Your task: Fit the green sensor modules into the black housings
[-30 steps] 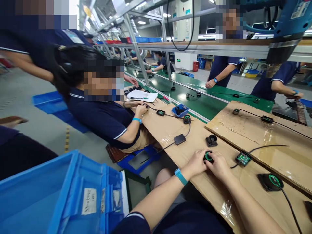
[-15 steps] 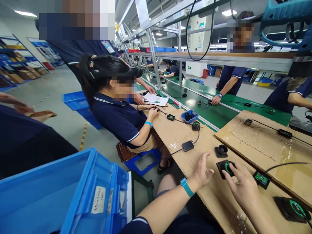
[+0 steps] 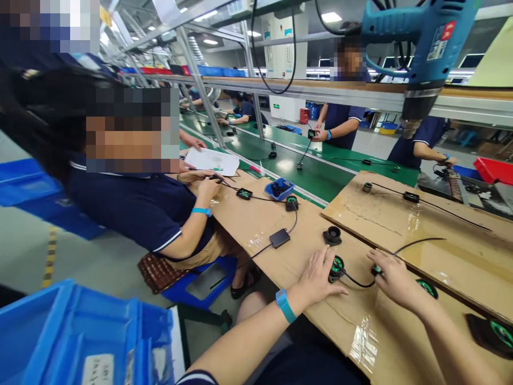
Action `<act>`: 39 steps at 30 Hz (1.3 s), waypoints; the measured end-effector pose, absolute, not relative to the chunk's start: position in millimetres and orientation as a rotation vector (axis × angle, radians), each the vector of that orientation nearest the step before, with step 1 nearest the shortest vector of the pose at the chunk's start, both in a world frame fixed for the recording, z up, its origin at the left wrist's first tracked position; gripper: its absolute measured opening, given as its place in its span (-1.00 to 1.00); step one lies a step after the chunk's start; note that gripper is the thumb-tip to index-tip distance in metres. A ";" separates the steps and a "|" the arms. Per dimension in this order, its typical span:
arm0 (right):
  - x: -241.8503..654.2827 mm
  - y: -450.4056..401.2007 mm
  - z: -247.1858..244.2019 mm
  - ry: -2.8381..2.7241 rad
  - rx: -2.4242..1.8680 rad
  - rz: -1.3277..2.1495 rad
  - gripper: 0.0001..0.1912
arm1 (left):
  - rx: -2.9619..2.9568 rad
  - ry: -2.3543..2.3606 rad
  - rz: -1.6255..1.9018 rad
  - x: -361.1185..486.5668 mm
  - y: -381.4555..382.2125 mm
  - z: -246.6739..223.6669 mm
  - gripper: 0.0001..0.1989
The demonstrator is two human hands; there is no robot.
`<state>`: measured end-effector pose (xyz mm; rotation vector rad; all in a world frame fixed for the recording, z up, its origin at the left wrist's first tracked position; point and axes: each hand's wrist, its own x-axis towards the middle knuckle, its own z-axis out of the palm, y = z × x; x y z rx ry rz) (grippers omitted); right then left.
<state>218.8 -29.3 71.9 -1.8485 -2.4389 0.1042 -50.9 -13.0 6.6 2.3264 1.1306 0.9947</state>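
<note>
My left hand [image 3: 317, 276] lies over the cardboard with its fingers stretched out and thumb apart, against the left side of a round black housing [image 3: 336, 269] with a green circuit board inside. A black cable [image 3: 356, 282] curves from this housing to a small black box [image 3: 375, 270] with a green board. My right hand [image 3: 396, 278] has its bent fingers on that box, partly covering it. Just behind the housing stands a black speaker-like part [image 3: 332, 235]. Another round part with a green ring [image 3: 427, 289] lies near my right forearm.
A closed black box [image 3: 279, 238] on a cable lies left of my hands. A co-worker [image 3: 136, 214] sits at the left. A blue power drill [image 3: 425, 48] hangs above right. Blue crates [image 3: 72, 331] stand lower left. A second cardboard sheet [image 3: 441, 230] lies behind.
My view has turned right. My right hand has left the round housing and moved to the small box, which is nearer the housing. My left hand has come against the housing.
</note>
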 end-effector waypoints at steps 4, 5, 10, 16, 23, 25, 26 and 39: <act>260.3 -36.8 66.9 -2.559 -2.072 0.113 -0.17 | 2.413 1.227 0.790 -37.8 -6.0 13.1 -0.37; 261.8 -36.3 63.6 -2.588 -2.072 0.054 -0.17 | 2.433 1.236 0.769 -39.0 -3.5 14.9 -0.43; 243.7 -18.4 66.2 -2.674 -1.900 -0.148 -0.42 | 2.497 1.364 0.653 -64.4 13.5 26.7 -0.56; 204.5 -18.7 99.2 -2.701 -1.872 0.083 -0.73 | 2.591 1.464 0.428 -95.7 72.7 43.0 -0.51; 103.9 -35.2 101.9 -2.378 -1.826 0.469 -0.58 | 2.722 1.498 0.362 -106.3 154.2 56.6 -0.56; 69.4 -25.8 91.6 -2.197 -1.856 0.642 -0.51 | 2.747 1.518 0.381 -108.9 169.0 61.1 -0.57; 53.0 -20.1 84.9 -2.107 -1.865 0.723 -0.48 | 2.755 1.529 0.403 -111.6 175.6 64.1 -0.58; 147.4 111.7 94.6 -2.070 -1.650 0.136 -0.80 | 2.088 1.441 1.194 -73.8 74.2 10.6 -0.55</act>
